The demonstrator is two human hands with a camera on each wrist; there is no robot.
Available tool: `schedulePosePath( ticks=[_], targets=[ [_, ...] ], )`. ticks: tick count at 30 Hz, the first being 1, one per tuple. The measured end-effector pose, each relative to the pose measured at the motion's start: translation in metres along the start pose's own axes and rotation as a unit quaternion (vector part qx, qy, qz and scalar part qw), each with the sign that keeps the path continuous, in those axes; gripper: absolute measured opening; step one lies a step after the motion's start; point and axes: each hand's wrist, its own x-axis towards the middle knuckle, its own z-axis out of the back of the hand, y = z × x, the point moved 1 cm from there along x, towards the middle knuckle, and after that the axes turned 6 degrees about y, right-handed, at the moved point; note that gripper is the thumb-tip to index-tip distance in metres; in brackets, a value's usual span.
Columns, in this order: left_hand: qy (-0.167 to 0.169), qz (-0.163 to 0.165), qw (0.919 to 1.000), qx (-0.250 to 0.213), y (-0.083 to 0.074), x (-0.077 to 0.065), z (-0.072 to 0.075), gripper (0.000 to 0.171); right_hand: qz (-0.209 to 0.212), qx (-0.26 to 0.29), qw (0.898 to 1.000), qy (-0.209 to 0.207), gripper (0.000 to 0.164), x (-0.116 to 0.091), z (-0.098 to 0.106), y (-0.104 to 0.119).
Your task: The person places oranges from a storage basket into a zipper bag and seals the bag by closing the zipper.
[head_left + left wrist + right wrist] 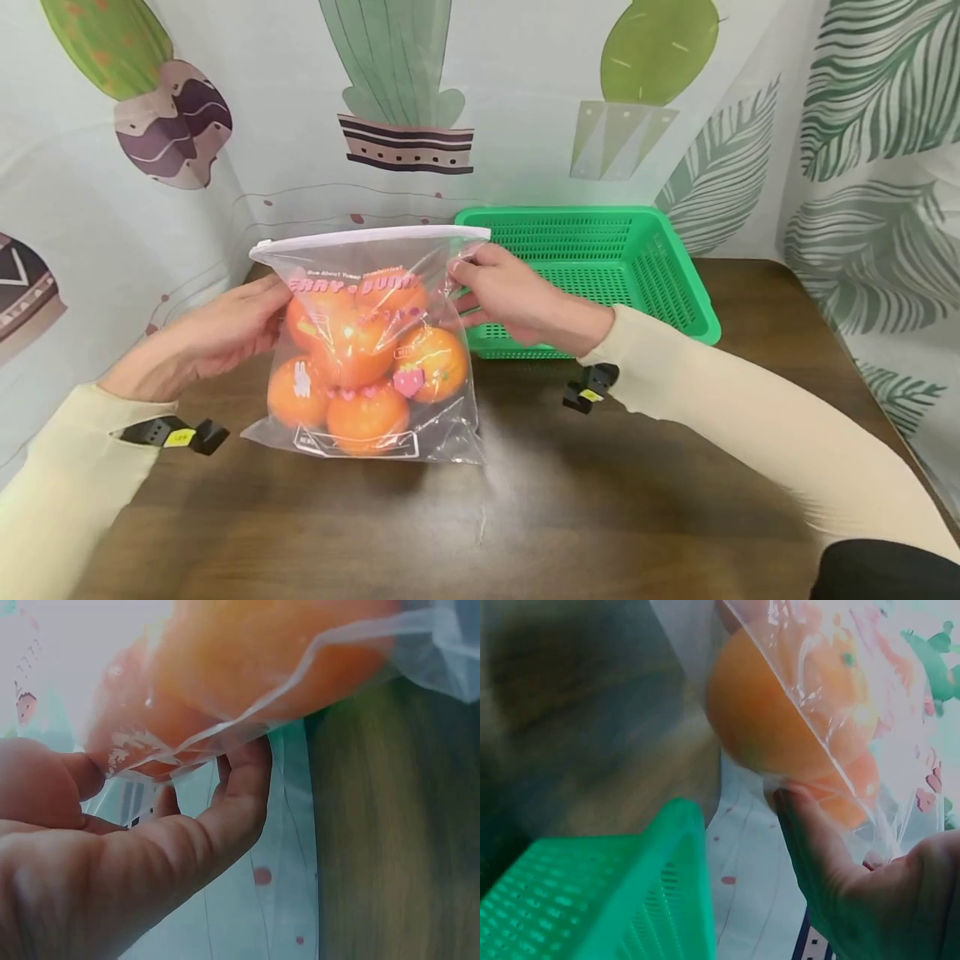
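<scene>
A clear zip bag (453,429) with pink lettering holds several oranges (367,419) and hangs upright between both hands, close over the table. Its white zip strip (367,239) runs straight along the top, with a slider at the left end. My left hand (225,329) grips the bag's left side, its thumb at the plastic and the fingers curled behind it in the left wrist view. On the other side, my right hand (510,292) pinches the upper right edge below the zip. Part of each hand's fingers is hidden behind the bag.
A green plastic basket (678,275) with slotted walls stands behind the right hand at the back of the brown wooden table (525,508). A cloth printed with cacti and leaves (525,150) hangs behind the table.
</scene>
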Motion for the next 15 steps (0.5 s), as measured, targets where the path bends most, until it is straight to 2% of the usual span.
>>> schedulePosePath(
  ticks=[10,15],
  targets=[
    [-0.002,0.054,0.9985,-0.004,-0.002,0.029,0.039,0.049,-0.052,-0.031,0.998,0.002,0.032,0.052,0.000,0.005],
    [-0.006,0.079,0.9968,-0.007,-0.003,0.043,0.054,0.049,-0.073,-0.041,0.996,0.004,0.033,0.074,0.001,0.006]
  ],
)
